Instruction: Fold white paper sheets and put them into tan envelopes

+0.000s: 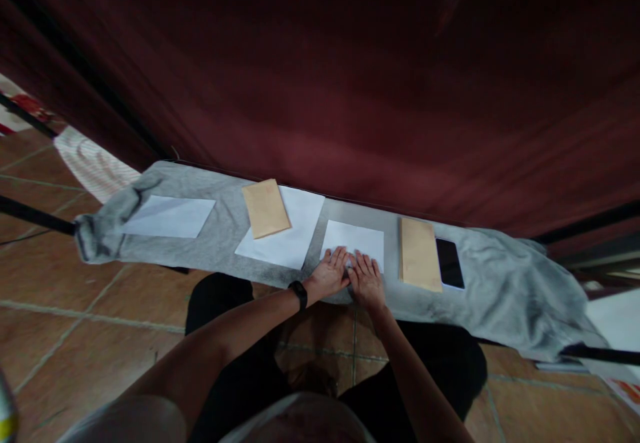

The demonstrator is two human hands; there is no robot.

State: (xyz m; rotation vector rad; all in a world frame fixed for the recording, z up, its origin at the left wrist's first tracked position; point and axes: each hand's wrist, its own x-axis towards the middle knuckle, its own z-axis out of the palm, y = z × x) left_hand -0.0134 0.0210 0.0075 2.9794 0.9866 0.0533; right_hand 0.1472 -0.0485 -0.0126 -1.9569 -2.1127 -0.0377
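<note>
A white sheet of paper (353, 235), which looks folded, lies flat on the grey cloth in front of me. My left hand (330, 272), with a black band on its wrist, rests on the sheet's near edge with fingers stretched out. Beside it my right hand (366, 279) presses flat on the same edge, fingers spread. The two hands nearly touch at the thumbs. Left of them a larger white sheet (305, 223) lies partly under a tan envelope (267, 208). To the right sits a stack of tan envelopes (420, 254).
A smartphone (451, 263) lies right of the envelope stack. Another white sheet (171, 216) is at the far left. Grey cloth (505, 283) covers the narrow surface, bunched at its right end. A dark red curtain (350, 96) hangs behind it. Tiled floor (140, 296) shows below.
</note>
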